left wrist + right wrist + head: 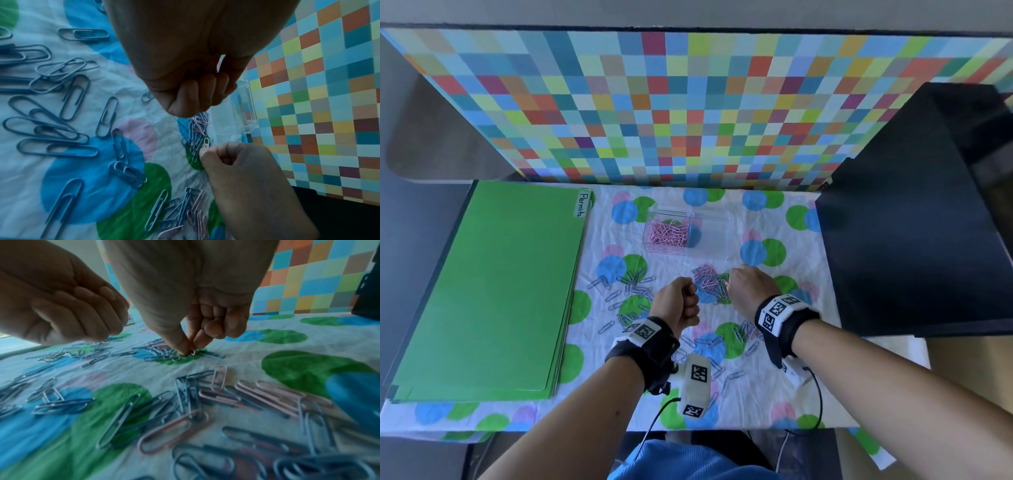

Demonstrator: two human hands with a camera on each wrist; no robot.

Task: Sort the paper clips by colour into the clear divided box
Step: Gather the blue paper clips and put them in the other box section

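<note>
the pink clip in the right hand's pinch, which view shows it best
The left wrist view: the pink clip sticks out clear of the right hand's fingertips, its loop whole. The right wrist view shows only its lower end between thumb and finger. The head view hides it behind the hand.

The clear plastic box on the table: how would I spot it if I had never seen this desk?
Start at the green folder stack on the left of the spotted tablecloth, then look right, toward the checkered back wall. The clear divided box sits there, beyond both hands. Its left compartment holds pink paper clips; loose clips elsewhere lie on the cloth.
</note>
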